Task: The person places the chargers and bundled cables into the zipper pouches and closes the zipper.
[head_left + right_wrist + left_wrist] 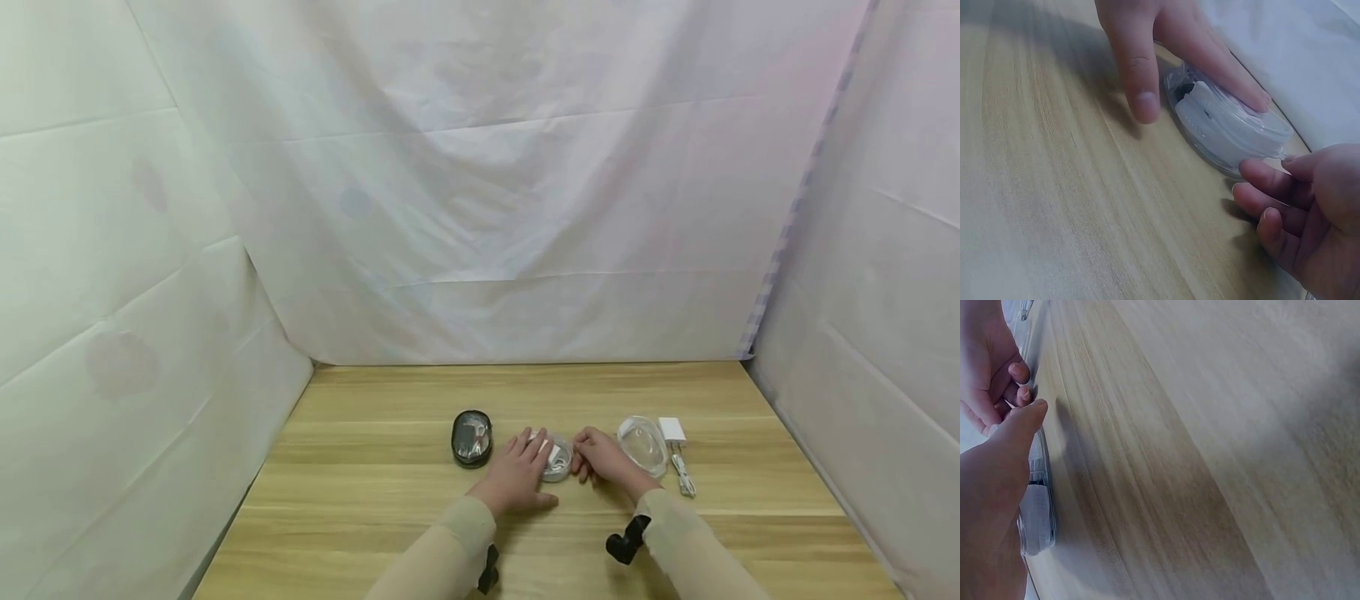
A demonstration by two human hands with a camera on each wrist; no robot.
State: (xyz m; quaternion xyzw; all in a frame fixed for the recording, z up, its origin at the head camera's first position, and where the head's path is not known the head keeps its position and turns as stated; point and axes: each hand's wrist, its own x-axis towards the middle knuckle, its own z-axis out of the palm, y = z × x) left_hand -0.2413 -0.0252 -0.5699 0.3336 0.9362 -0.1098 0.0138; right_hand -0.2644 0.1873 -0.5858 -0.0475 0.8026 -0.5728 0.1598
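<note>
A small clear zip case (557, 468) lies on the table, with a white cable and other white pieces showing through it. My left hand (517, 477) rests on its left part with straight, spread fingers, pressing from above; the thumb stays apart on the near side. At the case's right end, my right hand (606, 460) pinches the small zipper pull (1283, 155) between thumb and index finger, its other fingers loosely curled. In the right wrist view the case (1229, 134) looks bulged. The left wrist view catches only its near side, a white block (1036, 515) behind clear plastic.
Left of the hands sits a black-rimmed case (472, 439) with a clear top and dark contents. Just beyond my right wrist lies another clear case (645, 447), beside a white charger plug (672, 430) and a bundled white cable (683, 477). White cloth walls (495, 208) border the wooden table.
</note>
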